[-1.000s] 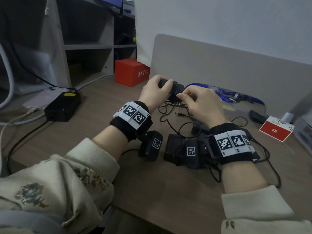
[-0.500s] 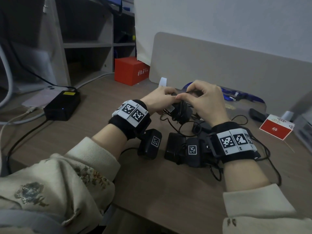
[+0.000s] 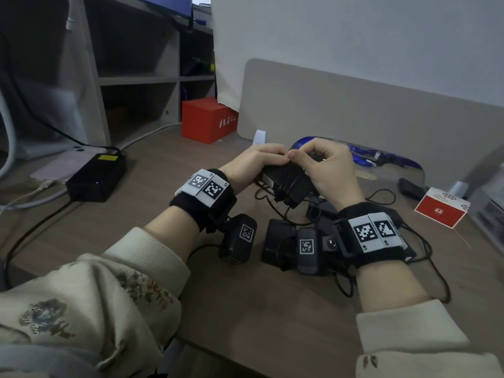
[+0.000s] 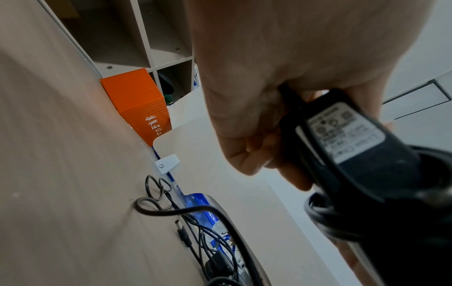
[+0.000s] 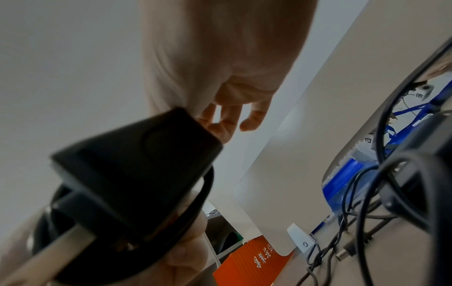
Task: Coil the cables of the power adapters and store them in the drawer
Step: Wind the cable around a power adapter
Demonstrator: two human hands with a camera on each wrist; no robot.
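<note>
Gripping adapter (image 3: 289, 184) w/ both hands' fingers; label (image 4: 342, 131) seen left-wrist cam only.

An office workstation: a wood-grain tabletop (image 3: 245, 309) backed by a beige partition screen (image 3: 354, 110), open shelving (image 3: 136, 80) alongside, lanyards (image 3: 381, 156) lying about.

dim, soft, even light; wide-angle bending at edges (wrist views blurred up close, shelves dark).
</note>
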